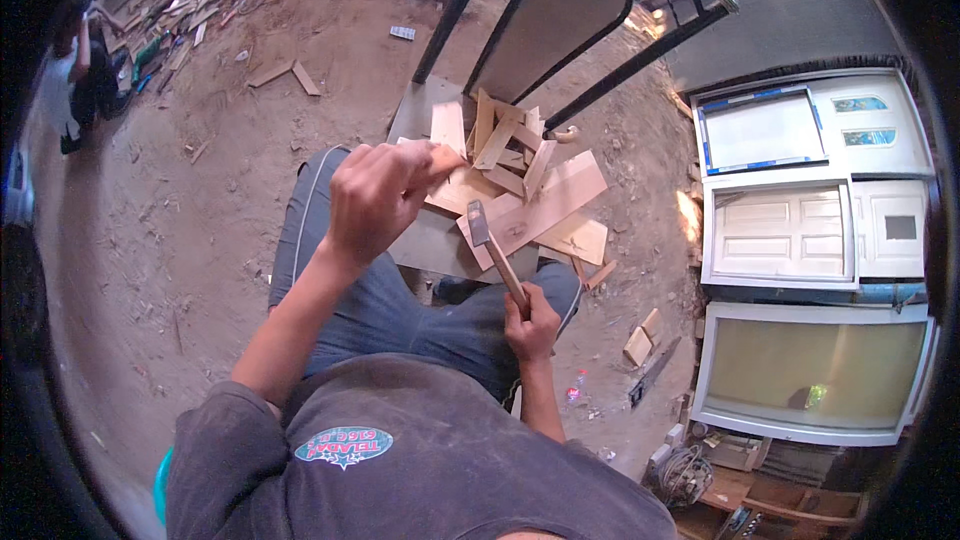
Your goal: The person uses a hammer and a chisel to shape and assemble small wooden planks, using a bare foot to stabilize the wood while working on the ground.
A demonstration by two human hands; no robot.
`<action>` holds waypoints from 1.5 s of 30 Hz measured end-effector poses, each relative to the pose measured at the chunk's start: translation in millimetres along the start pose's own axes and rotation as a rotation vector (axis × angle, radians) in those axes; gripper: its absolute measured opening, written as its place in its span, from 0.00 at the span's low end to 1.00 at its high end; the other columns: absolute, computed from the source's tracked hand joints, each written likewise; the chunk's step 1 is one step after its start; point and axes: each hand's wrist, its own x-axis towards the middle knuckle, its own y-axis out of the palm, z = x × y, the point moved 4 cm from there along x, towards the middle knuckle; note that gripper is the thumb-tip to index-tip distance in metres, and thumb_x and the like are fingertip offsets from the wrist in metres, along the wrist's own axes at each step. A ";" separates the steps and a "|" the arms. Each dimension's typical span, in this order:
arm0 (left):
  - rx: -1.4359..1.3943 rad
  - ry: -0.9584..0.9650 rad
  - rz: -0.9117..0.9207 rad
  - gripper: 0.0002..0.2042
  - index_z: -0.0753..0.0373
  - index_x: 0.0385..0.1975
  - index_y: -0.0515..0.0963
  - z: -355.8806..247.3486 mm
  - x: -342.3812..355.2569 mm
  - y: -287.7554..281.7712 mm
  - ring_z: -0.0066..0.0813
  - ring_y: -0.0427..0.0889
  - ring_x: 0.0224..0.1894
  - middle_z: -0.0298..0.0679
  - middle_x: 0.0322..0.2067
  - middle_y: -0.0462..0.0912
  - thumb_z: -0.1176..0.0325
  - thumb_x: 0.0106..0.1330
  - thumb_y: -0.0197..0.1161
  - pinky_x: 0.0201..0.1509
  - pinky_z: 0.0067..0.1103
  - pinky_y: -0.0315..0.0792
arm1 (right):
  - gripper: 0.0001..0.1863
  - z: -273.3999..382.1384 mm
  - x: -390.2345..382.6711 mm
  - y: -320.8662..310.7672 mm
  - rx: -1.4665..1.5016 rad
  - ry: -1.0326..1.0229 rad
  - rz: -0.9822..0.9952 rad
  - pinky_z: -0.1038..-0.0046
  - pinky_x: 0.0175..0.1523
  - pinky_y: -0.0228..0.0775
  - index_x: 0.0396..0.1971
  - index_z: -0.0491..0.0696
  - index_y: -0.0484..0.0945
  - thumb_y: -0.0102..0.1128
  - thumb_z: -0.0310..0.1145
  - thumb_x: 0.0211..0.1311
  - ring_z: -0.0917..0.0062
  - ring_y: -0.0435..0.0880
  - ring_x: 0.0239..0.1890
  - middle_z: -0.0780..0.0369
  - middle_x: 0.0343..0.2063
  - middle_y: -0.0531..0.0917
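My right hand (530,322) is closed around the wooden handle of a hammer (500,255), whose metal head points away from me over the wood. Farther left, my left hand (375,195) is raised and closed, pinching a small wooden piece (445,158) by its near end. Beneath both hands, several light wooden pieces (505,135) lie loosely piled on the seat of a chair (432,252). A wider plank (555,195) rests slantwise there, beside the hammer head. My fingers hide part of the pinched piece.
The chair's black-framed backrest (550,15) rises beyond the pile. White framed panels (780,230) stand at the right. A saw (655,372) and wooden blocks (640,342) lie on the dirt floor (180,240). At far left, a person (85,75) is near scattered wood scraps (190,10).
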 end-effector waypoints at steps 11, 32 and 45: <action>-0.683 -1.078 0.748 0.14 0.69 0.44 0.81 167.0 -67.3 163.9 0.28 0.86 0.37 0.40 0.36 0.88 0.69 0.65 0.74 0.39 0.27 0.81 | 0.14 -0.4 2.2 -8.0 0.006 0.282 0.183 0.51 0.38 0.76 0.45 0.48 0.80 0.62 0.43 0.73 0.44 0.86 0.35 0.47 0.30 0.86; 0.462 -0.489 0.752 0.58 0.66 0.80 0.51 114.6 -119.8 188.6 0.50 0.58 0.78 0.49 0.77 0.60 0.28 0.60 0.63 0.78 0.51 0.51 | 0.18 -34.6 127.5 72.3 -0.257 -0.105 0.397 0.57 0.35 0.79 0.50 0.48 0.81 0.68 0.44 0.69 0.56 0.88 0.32 0.54 0.32 0.86; 0.529 -0.424 0.762 0.59 0.59 0.82 0.50 117.9 -125.4 190.7 0.48 0.59 0.78 0.45 0.79 0.58 0.24 0.56 0.60 0.72 0.50 0.59 | 0.33 -66.7 154.4 105.2 -0.338 -0.430 0.439 0.62 0.31 0.75 0.66 0.56 0.80 0.75 0.38 0.59 0.64 0.83 0.25 0.59 0.26 0.80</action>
